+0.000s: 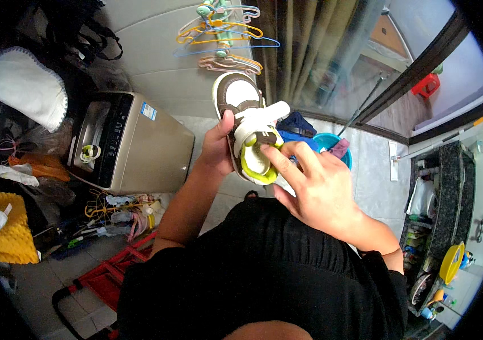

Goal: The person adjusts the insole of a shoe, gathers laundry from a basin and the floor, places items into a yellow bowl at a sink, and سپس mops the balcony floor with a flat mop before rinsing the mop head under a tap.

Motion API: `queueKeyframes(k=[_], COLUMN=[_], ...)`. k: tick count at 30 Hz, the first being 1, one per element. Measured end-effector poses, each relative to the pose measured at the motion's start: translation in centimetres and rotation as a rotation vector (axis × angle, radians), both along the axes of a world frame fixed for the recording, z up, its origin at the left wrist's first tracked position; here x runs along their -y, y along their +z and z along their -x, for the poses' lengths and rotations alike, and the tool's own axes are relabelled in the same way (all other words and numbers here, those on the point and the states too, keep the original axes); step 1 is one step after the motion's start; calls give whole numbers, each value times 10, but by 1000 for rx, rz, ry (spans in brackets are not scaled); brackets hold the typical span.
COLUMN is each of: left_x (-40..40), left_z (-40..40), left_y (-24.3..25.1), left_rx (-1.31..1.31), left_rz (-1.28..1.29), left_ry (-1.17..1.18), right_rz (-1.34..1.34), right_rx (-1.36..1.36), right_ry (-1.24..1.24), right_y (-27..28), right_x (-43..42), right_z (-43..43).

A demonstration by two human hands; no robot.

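Note:
A white and brown sneaker (240,94) with a lime-green lining is held up in front of me, its toe pointing away and its opening towards me. My left hand (220,146) grips it from the left side, the thumb on the upper. Wide white laces or straps lie across its middle. My right hand (311,182) is at the shoe's opening on the right, its index fingertip by the tongue and the other fingers bent. Whether that hand pinches the shoe is unclear. Another small white and green shoe (90,153) sits on the washing machine at left.
The washing machine (152,148) stands left, a red folding frame (105,276) lower left. Clothes hangers (220,32) hang ahead. A teal basin (345,157) with cloths stands on the floor beyond my right hand, near a glass sliding door. A dark stone counter (445,204) is at right.

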State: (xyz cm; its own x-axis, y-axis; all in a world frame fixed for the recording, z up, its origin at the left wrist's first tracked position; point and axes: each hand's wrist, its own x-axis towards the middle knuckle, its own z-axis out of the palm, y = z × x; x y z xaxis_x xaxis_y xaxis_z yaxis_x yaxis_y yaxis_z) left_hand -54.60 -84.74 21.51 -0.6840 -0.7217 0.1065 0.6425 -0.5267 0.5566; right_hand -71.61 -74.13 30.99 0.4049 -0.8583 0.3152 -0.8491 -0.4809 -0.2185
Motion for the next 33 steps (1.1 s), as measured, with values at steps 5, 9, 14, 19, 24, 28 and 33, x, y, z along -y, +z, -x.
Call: queueKeyframes(k=[5,9,14,19,24,28,33], left_x=[2,1,3,-3,-6,-17,-23], left_z=[1,8,11,20,32,32,35], left_y=[5,15,16,32,13,19,-15], left_rx=[18,-101,88,56,-26,-277,-172], left_rz=[-2,-59,-148,-258,-305,-468,-548], left_ry=[-103,-178,-170,-155,-179,-412,-429], right_rz=[-180,-70,54,398,392,311,229], right_rx=[124,92,-20,126,63,-178,-171], right_ry=[159,145,206,184,66,61,171], right_y=[14,10,20,28,28,3,-22], right_x=[2,3,4,21,31,30,36], right_z=[7,2,1,4,2,-10,-8])
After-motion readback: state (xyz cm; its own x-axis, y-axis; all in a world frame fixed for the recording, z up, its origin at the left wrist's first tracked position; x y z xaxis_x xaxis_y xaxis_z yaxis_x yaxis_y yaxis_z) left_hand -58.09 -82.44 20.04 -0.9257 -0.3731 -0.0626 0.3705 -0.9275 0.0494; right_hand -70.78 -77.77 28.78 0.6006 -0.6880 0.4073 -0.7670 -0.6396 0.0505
